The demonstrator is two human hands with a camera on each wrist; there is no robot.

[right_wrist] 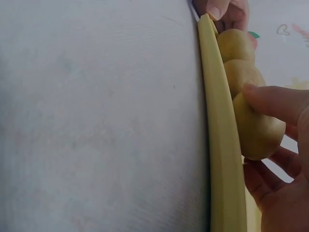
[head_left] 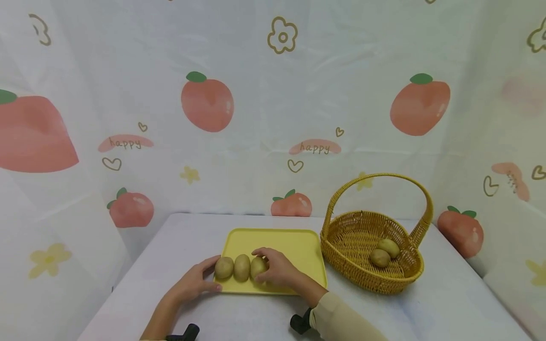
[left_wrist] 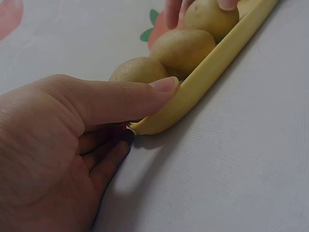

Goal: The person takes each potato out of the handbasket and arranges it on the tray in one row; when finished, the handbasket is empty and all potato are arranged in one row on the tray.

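Observation:
Three potatoes stand in a row along the near left side of a yellow tray (head_left: 294,242): a left one (head_left: 223,268), a middle one (head_left: 241,268) and a right one (head_left: 258,268). My right hand (head_left: 279,269) holds the right potato, thumb on its near side and fingers curled round the far side. In the right wrist view this potato (right_wrist: 259,130) sits against the middle one, just inside the tray's rim. With my left hand (head_left: 194,283) I grip the tray's near left corner; the thumb (left_wrist: 145,94) lies over the rim, with fingers lower down outside it.
Right of the tray stands a woven basket (head_left: 356,270) with a tall arched handle (head_left: 379,175). Two more potatoes (head_left: 387,247) lie inside it, toward its right side. The white table (head_left: 239,317) ends at a fruit-printed cloth backdrop (head_left: 251,180).

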